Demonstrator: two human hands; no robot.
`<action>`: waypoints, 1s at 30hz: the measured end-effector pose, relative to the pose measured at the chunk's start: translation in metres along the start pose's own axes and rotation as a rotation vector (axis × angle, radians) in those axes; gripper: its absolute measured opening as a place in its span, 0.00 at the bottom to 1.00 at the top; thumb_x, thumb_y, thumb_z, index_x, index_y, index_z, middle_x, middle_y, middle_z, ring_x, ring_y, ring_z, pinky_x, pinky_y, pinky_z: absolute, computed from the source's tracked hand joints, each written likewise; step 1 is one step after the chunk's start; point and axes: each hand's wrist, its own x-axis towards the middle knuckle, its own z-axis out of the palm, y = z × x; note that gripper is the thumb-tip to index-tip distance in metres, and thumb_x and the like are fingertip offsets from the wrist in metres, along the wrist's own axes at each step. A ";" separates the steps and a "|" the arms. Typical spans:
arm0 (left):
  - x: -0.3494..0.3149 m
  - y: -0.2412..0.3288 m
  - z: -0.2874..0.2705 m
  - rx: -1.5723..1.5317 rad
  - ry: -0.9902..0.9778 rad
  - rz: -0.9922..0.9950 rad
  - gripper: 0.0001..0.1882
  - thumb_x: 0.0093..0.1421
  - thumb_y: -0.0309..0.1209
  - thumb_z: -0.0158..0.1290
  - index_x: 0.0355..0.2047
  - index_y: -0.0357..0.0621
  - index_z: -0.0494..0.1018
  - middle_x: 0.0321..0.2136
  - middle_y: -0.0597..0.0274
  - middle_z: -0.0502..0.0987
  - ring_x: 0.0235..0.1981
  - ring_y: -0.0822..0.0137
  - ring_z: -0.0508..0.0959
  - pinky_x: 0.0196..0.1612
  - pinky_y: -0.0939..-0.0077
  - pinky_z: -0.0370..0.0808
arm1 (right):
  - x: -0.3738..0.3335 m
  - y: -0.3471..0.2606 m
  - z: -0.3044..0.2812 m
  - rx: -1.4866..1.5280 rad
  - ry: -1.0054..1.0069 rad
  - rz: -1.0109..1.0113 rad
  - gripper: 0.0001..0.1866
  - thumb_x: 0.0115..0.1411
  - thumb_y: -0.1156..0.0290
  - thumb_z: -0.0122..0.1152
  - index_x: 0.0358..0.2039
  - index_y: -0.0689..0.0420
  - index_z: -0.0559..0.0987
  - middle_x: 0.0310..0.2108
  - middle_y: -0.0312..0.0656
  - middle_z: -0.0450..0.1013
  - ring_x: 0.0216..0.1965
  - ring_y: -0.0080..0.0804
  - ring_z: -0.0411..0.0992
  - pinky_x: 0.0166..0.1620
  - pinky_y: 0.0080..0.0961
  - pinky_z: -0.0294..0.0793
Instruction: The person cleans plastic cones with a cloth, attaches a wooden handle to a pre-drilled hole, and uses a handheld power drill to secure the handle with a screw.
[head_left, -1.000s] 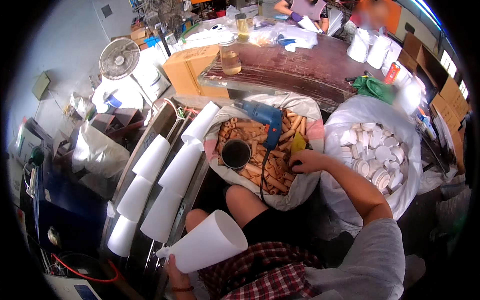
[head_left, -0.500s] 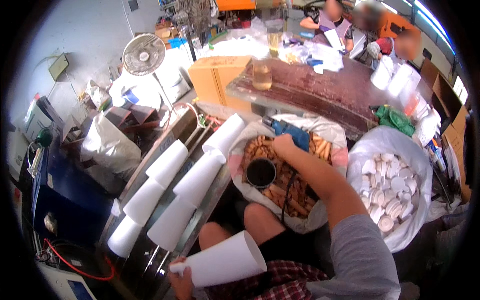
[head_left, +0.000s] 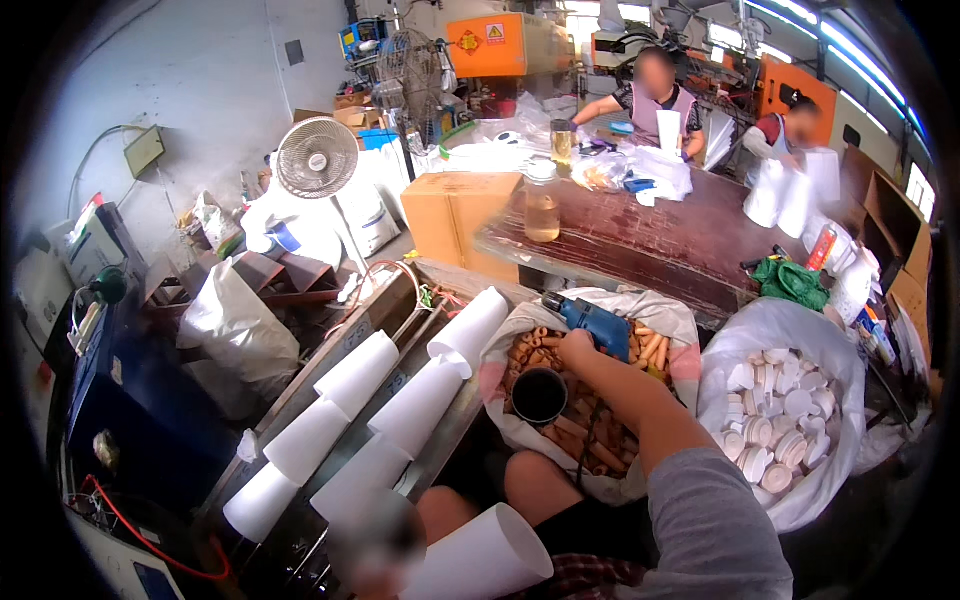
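My right hand (head_left: 577,348) is closed round the handle of a blue power drill (head_left: 600,332), its dark nose pointing left. The drill sits over an open white sack (head_left: 510,425) full of brown tubular pieces (head_left: 600,455). A dark round cup (head_left: 539,396) stands among them. Low in the picture, my left hand (head_left: 385,578) is at the narrow end of a large white tapered tube (head_left: 480,560), whose wide end faces right; a blur covers most of its fingers. More white tapered tubes (head_left: 415,402) lie in two slanting rows on a long trough to the left.
A plastic bag of white round caps (head_left: 780,420) stands at the right. Beyond are a dark red table (head_left: 640,235), a jar of amber liquid (head_left: 542,205), a cardboard box (head_left: 455,225) and a fan (head_left: 316,160). Two people (head_left: 660,105) work behind the table.
The view has tilted up, so the scene sits lower in the picture. A blurred patch now covers part of my left hand. My right hand stays on the drill.
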 end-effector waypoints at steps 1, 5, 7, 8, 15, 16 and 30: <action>-0.003 -0.002 0.002 -0.089 0.006 0.005 0.25 0.61 0.40 0.50 0.53 0.38 0.66 0.45 0.53 0.73 0.47 0.58 0.72 0.48 0.66 0.68 | -0.003 0.000 0.001 0.040 0.025 -0.007 0.12 0.50 0.64 0.61 0.35 0.50 0.83 0.32 0.34 0.78 0.33 0.32 0.77 0.24 0.33 0.75; 0.011 -0.011 0.004 0.866 0.149 0.493 0.23 0.60 0.39 0.49 0.53 0.40 0.66 0.52 0.48 0.66 0.54 0.48 0.66 0.58 0.52 0.60 | -0.003 0.034 0.025 0.361 0.336 0.094 0.08 0.53 0.61 0.57 0.27 0.50 0.81 0.28 0.39 0.77 0.32 0.35 0.76 0.27 0.36 0.72; -0.004 -0.017 0.002 0.910 0.072 0.371 0.20 0.61 0.36 0.47 0.51 0.40 0.67 0.51 0.48 0.67 0.53 0.49 0.66 0.58 0.53 0.59 | -0.031 0.029 -0.012 0.665 0.605 0.049 0.13 0.50 0.58 0.61 0.30 0.52 0.72 0.23 0.43 0.72 0.29 0.47 0.72 0.28 0.40 0.70; -0.007 -0.005 0.006 0.777 0.009 0.245 0.19 0.61 0.35 0.47 0.50 0.40 0.67 0.49 0.48 0.68 0.51 0.51 0.67 0.57 0.55 0.60 | -0.046 0.035 -0.021 0.829 0.663 0.014 0.16 0.47 0.59 0.65 0.30 0.53 0.71 0.27 0.45 0.71 0.32 0.48 0.71 0.31 0.38 0.69; -0.022 -0.010 0.003 0.799 0.034 0.446 0.18 0.57 0.29 0.50 0.49 0.42 0.69 0.46 0.52 0.70 0.49 0.54 0.68 0.55 0.57 0.62 | -0.146 0.000 -0.120 1.180 0.682 -0.252 0.17 0.50 0.66 0.64 0.37 0.58 0.72 0.36 0.46 0.73 0.39 0.42 0.72 0.41 0.30 0.70; -0.021 -0.013 0.002 0.786 0.033 0.543 0.19 0.55 0.29 0.50 0.48 0.42 0.70 0.46 0.52 0.70 0.49 0.53 0.69 0.56 0.55 0.61 | -0.154 -0.011 -0.128 1.163 0.748 -0.351 0.18 0.51 0.65 0.64 0.39 0.59 0.72 0.34 0.46 0.74 0.38 0.41 0.73 0.41 0.29 0.70; -0.010 0.033 0.009 0.162 0.139 0.283 0.22 0.54 0.41 0.58 0.41 0.35 0.69 0.32 0.55 0.73 0.35 0.62 0.75 0.40 0.70 0.73 | -0.254 -0.205 -0.175 0.720 0.384 -1.040 0.16 0.59 0.60 0.52 0.45 0.54 0.68 0.33 0.47 0.74 0.29 0.48 0.74 0.32 0.40 0.73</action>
